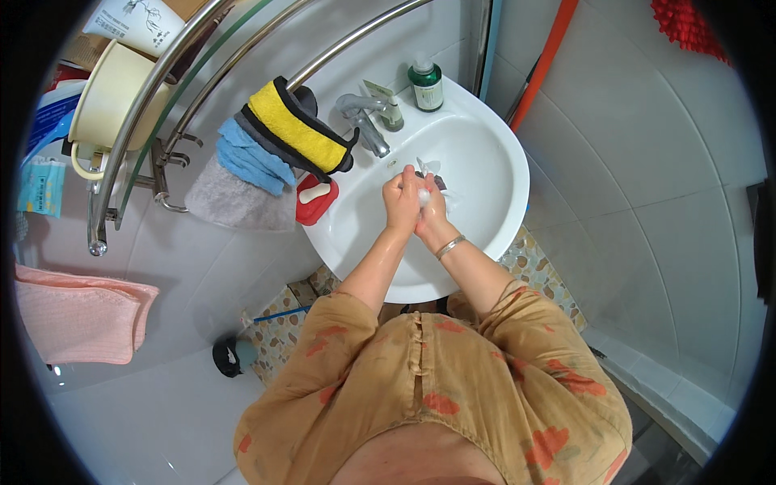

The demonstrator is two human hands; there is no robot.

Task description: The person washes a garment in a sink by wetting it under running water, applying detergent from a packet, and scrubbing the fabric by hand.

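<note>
Your left hand (pixel 399 200) and right hand (pixel 434 213) meet over the sink (pixel 489 182), fingers bent, white lather (pixel 423 196) between them; I cannot tell whether either grips anything. Just beyond your fingers shows a dark thing (pixel 440 183), partly hidden. The tap (pixel 372 137) stands behind, and left of you a red dish (pixel 311 212) holds pale soap (pixel 314 192).

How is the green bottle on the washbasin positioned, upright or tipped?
Upright: the green bottle stands on the washbasin rim, its pale cap uppermost.
</note>
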